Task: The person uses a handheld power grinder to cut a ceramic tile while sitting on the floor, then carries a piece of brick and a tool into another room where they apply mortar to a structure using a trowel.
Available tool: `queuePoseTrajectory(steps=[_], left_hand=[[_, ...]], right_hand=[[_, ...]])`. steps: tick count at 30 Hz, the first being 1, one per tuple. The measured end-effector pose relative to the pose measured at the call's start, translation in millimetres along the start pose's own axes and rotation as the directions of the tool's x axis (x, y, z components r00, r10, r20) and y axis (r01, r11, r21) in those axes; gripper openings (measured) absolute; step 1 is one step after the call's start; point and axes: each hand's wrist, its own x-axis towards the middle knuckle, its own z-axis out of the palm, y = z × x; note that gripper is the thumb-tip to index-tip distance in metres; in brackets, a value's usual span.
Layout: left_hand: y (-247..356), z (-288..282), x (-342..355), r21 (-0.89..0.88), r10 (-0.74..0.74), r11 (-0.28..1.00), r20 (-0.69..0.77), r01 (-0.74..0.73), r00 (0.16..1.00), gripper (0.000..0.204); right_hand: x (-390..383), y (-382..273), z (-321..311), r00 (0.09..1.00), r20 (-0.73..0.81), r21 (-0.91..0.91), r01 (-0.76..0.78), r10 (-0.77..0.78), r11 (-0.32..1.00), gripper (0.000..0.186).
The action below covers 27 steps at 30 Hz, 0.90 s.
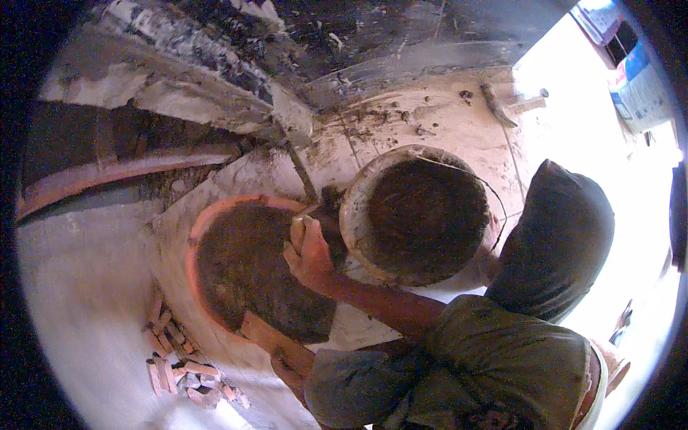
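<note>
An orange clay pot [192, 251] full of dark soil stands on the pale floor. To its right is a white bucket [352, 215], also holding dark soil. My right hand [309, 252] reaches into the gap between the two rims, with its fingers curled around something small and pale that I cannot make out. My left forearm lies along the pot's near rim, and my left hand [252, 326] rests at the edge of the soil with its fingers hidden. A thin dark stick [301, 172] runs up from the gap.
A heap of broken brick pieces [183, 365] lies at the pot's near left. Rough wall and ledge edges [179, 86] rise behind. My bent knee in dark cloth [555, 236] is to the right of the bucket. Soil crumbs dot the floor behind the bucket.
</note>
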Motion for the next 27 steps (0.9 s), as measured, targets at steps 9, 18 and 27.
queuePoseTrajectory(steps=[9, 18, 27], left_hand=[[15, -7, -23, -0.110, 0.052, 0.991, -0.155, -0.070, 0.987, 0.052], [4, -37, -25, -0.429, 0.020, 0.898, -0.190, -0.101, 0.982, 0.050], [-39, -65, -22, -0.533, 0.011, 0.834, -0.242, -0.142, 0.970, 0.048]], right_hand=[[-59, -43, -27, 0.902, 0.113, -0.238, 0.432, -0.417, 0.870, 0.039], [-65, -65, -47, 0.689, 0.724, -0.347, 0.323, 0.033, 0.880, 0.035], [-32, -12, -21, 0.229, 0.928, -0.201, 0.972, -0.295, 0.123, 0.020]])
